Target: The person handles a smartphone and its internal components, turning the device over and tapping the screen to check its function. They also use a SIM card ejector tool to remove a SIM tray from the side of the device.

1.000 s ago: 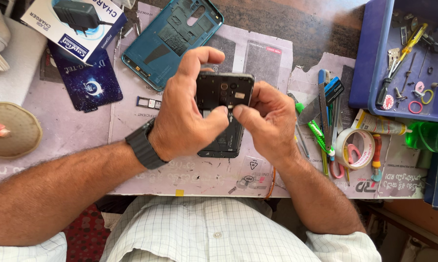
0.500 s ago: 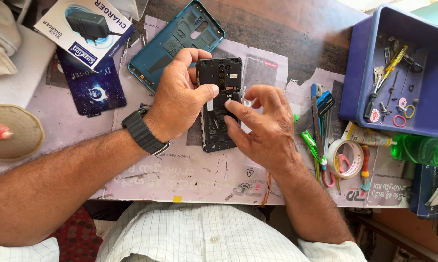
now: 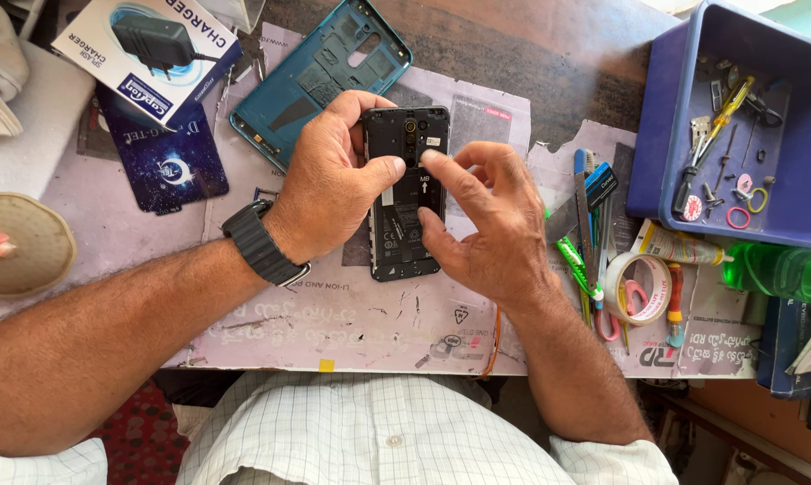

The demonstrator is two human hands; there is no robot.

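A black phone with its back cover off point(image 3: 405, 193) lies lengthwise on the paper-covered table, insides facing up. My left hand point(image 3: 334, 184), with a dark watch on the wrist, grips the phone's left edge, thumb across its middle. My right hand point(image 3: 482, 224) rests on the phone's right side, index fingertip pressing near the upper middle, thumb lower down. The teal back cover point(image 3: 320, 76) lies inside-up just beyond my left hand.
A blue tray point(image 3: 657, 171) with screwdrivers and small parts stands at the right. Tools, a tape roll point(image 3: 637, 287) and scissors lie beside my right hand. A charger box point(image 3: 145, 54) and a dark blue card point(image 3: 163, 162) sit at the upper left. A green bottle point(image 3: 783, 274) lies far right.
The phone has been lowered from in front of me toward the table. My right fingers have spread and shifted from pinching at its centre to pressing its right side.
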